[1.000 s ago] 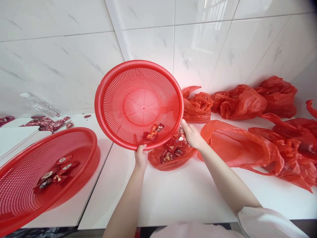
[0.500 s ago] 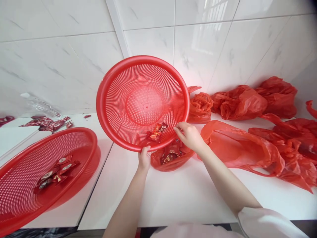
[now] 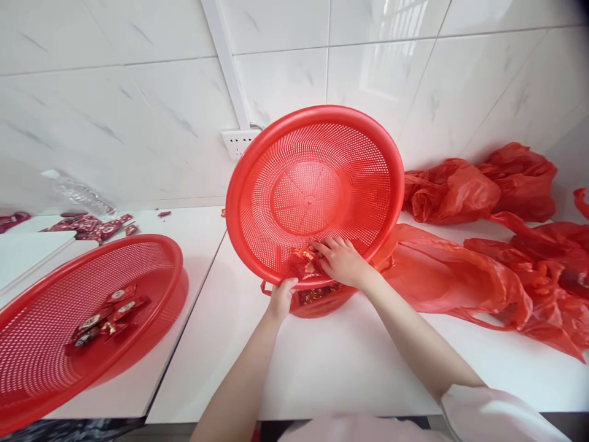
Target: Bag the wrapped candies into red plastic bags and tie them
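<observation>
1. A red colander point(image 3: 309, 190) tilts toward the camera above the tabletop point(image 3: 350, 368), wrapped packets point(image 3: 304, 261) gathered inside at its lower rim.
2. Packets could spill onto the tabletop, in this reading, should the steep tilt carry them past the plastic bag point(image 3: 317, 310) beneath; a slip of the one-sided hold might drop the colander.
3. The left hand point(image 3: 281, 299) is closed on the lower rim, thumb over the edge, other fingers hidden.
4. The right hand point(image 3: 343, 263) reaches inside, fingers loosely curved against the packets; whether it grips any cannot be told.
5. To the left, a second colander point(image 3: 177, 261) holds more packets; to the right lies an open red bag point(image 3: 451, 279).
</observation>
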